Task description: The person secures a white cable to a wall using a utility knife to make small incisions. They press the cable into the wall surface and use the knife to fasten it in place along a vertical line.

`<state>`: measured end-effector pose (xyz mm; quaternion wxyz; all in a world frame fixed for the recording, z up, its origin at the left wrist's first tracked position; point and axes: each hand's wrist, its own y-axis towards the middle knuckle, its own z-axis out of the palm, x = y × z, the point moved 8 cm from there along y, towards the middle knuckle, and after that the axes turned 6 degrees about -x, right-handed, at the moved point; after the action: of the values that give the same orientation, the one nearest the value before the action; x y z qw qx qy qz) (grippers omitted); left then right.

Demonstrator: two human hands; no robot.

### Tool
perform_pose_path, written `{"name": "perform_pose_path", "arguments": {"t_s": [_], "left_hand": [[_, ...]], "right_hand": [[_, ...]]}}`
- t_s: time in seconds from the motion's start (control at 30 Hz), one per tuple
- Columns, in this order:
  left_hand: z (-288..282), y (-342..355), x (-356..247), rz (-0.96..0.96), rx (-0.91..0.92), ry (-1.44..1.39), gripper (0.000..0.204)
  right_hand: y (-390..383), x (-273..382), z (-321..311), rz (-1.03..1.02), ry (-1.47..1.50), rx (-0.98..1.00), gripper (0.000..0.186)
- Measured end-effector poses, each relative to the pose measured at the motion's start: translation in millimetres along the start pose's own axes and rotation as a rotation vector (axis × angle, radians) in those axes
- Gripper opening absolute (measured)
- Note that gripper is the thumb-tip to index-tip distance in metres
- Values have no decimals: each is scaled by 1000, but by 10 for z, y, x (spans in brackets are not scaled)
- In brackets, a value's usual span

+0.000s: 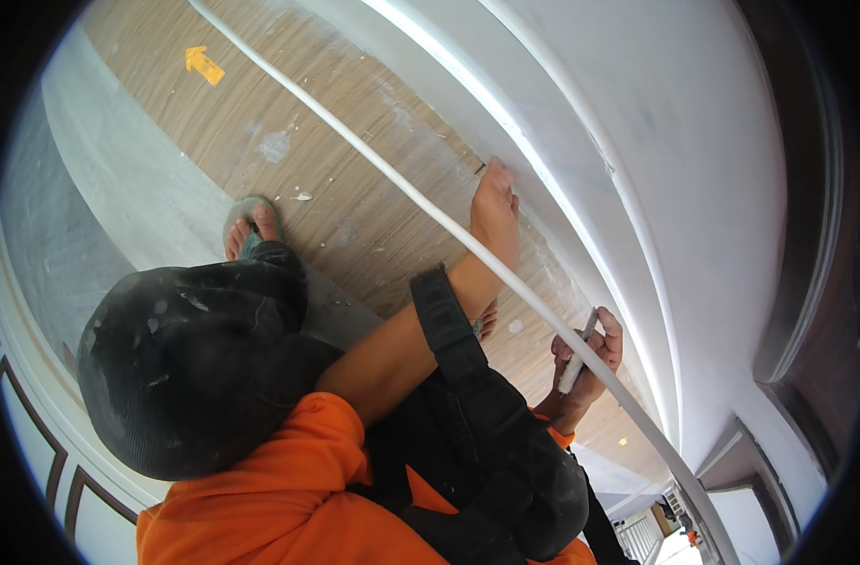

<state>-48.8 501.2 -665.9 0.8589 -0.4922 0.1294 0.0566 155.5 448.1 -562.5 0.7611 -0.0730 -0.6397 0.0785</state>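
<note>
My left hand (495, 200) reaches down to the foot of the white wall (703, 179), where it meets the wood-look floor (355, 188). Its fingers are bent close together near a short dark mark on the floor edge; whatever they pinch, if anything, is hidden. On the right, my right hand (600, 367) is closed around a slim tool (576, 367) with a pale, crusted handle and a thin grey end. A long white pipe (392, 174) slants across the view, passing in front of my left forearm and partly over my right hand.
White raised bands (581, 104) run along the wall. An orange arrow (204, 65) marks the floor at upper left, amid pale smears and crumbs. My sandalled foot (251, 226) and dark-trousered knee (194, 367) are at left. A doorway (746, 518) and distant clutter lie at lower right.
</note>
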Motion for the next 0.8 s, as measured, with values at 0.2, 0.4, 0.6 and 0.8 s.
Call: {"name": "perform_pose_path", "arguments": {"t_s": [0.2,0.4,0.6,0.8], "left_hand": [[228,-343,-123,137,108,172,75],[318,-441,35,316,195,740,80],[395,-362,-220,115,211,887,79],[365,-525,46,517,241,1118,79]], "right_hand": [[1,-30,50,30,24,2,56],[22,-28,61,46,25,-19,54],[17,29,44,14,-2,9,50],[0,-65,25,78,54,-57,49]]}}
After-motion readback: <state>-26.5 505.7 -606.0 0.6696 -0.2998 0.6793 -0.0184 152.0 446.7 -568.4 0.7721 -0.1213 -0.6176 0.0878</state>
